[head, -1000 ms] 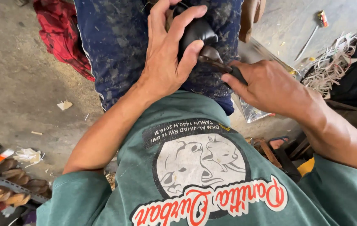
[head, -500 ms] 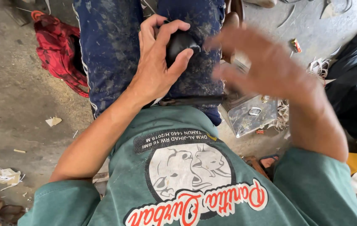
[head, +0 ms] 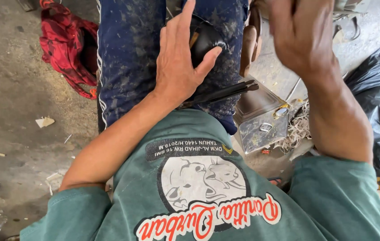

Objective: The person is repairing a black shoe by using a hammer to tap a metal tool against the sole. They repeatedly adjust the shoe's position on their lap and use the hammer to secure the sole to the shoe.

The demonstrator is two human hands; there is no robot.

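Dusty concrete floor (head: pixel 16 89) spreads beneath the seated person. Left hand (head: pixel 179 67) grips a black shoe (head: pixel 205 42) against the blue trousers (head: pixel 127 67); the raised right hand (head: pixel 303 35) is blurred, its grip unclear. Black pliers (head: pixel 225 93) lie unused on the lap, so work seems unfinished.

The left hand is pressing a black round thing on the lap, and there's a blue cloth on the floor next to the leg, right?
Not quite. The head view shows the cloth on the floor is red, not blue. The rest holds: the left hand does press a black round thing on the lap.
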